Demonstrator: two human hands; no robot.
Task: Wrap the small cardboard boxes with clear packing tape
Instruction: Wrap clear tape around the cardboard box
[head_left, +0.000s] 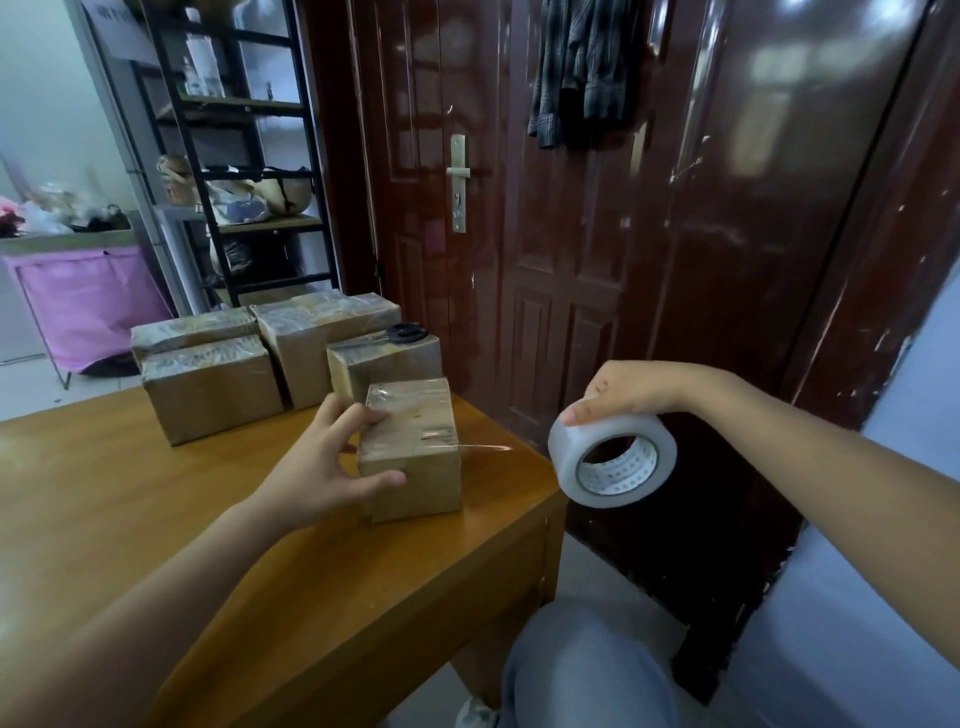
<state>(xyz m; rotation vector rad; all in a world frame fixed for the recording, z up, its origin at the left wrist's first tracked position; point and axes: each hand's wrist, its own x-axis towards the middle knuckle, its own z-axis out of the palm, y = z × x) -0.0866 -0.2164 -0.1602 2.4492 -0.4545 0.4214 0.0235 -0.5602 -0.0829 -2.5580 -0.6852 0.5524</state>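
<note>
In the head view, the left hand (332, 462) is steadying the small cardboard box (413, 447) near the right edge of the wooden table (130, 493), fingers spread and curling around its left side with the thumb on its front face. The right hand (631, 389) is gripping the roll of clear tape (613, 460) out past the table edge, and a taut tape strip (485, 447) is running from roll to box. Wrapping appears to be midway; next, the box probably needs turning while the strip is being kept tight. Scissors (400, 333) are lying on the wrapped boxes (213, 384) behind.
</note>
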